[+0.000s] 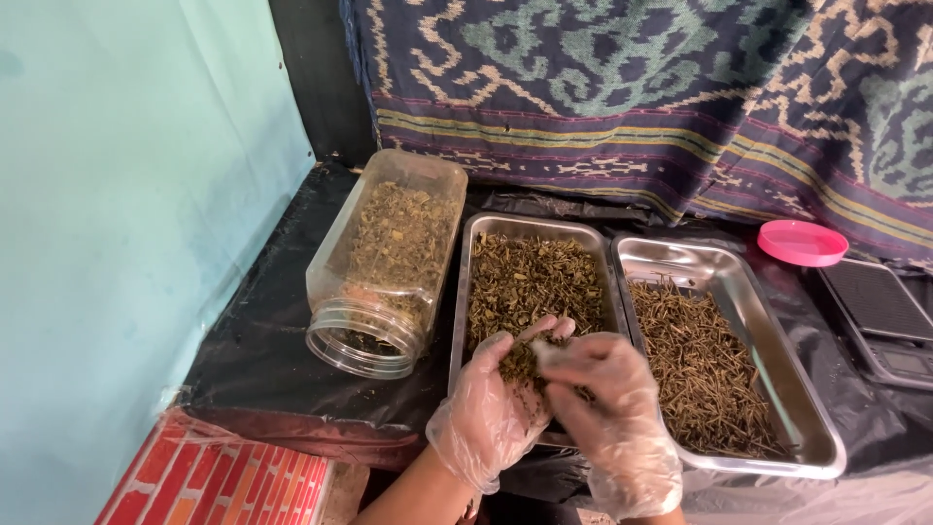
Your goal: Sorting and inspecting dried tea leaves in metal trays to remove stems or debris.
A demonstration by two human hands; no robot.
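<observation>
Left to right: a clear plastic jar (387,261) lies on its side, mouth toward the viewer, partly filled with dried plant matter. Beside it stands a steel tray of dried leafy fragments (532,282). Over its near end the gloved left hand (491,408) is cupped palm-up, fingers loosely curled around a small heap of the fragments; the gloved right hand (610,408) bends over it, fingertips pinched together in the heap. Sorting is best kept above this tray, so spill falls back in. A second steel tray of thin dried stems (705,365) touches the first; their raised rims leave no gap. Farther right lie a pink lid (803,242) and a digital scale (882,316). Open black sheet (258,321) remains at far left.
</observation>
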